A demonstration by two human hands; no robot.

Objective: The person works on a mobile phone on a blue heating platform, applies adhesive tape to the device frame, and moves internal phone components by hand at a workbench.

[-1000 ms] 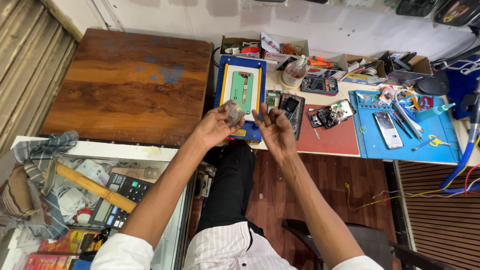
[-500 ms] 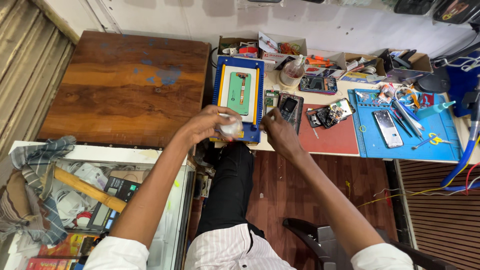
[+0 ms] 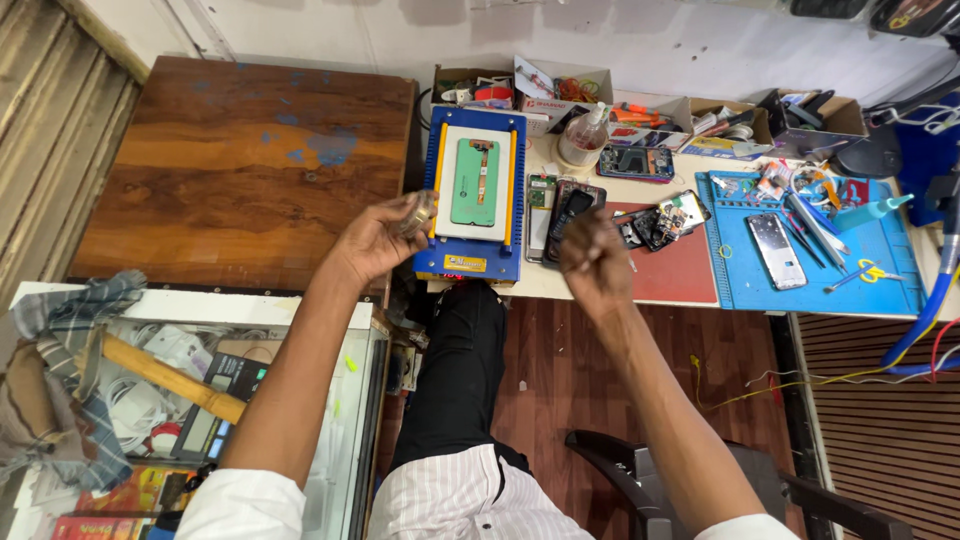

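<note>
a small roll of clear tape (image 3: 417, 212) sits pinched in the fingertips of the left hand (image 3: 375, 240), raised above the near-left corner of a blue and yellow heating plate machine (image 3: 474, 195) at the edge of a cluttered repair bench (image 3: 600, 285); the left fingers are curled around the roll, gripping it, while the right hand (image 3: 594, 258) hovers apart from it with fingers bent loosely inward and nothing visibly held, just in front of a dark phone (image 3: 568, 212) lying face up beside the machine; a green phone panel (image 3: 476, 181) rests on the machine's white plate; to the right, a red mat (image 3: 680, 275) carries opened phone parts (image 3: 662, 218), and a blue work mat (image 3: 830, 265) further right holds another phone (image 3: 775, 250), tweezers and small tools; a plastic bottle (image 3: 583, 136) and cardboard boxes (image 3: 520, 85) stand along the white wall behind; a bare wooden tabletop (image 3: 240, 170) lies to the left, and below it a glass-topped display case (image 3: 210, 380) shows cables, a calculator and a wooden-handled hammer (image 3: 160, 375) inside; the person, in white sleeves and dark trousers, is seated on a black chair (image 3: 640, 480) over a reddish wood floor
</note>
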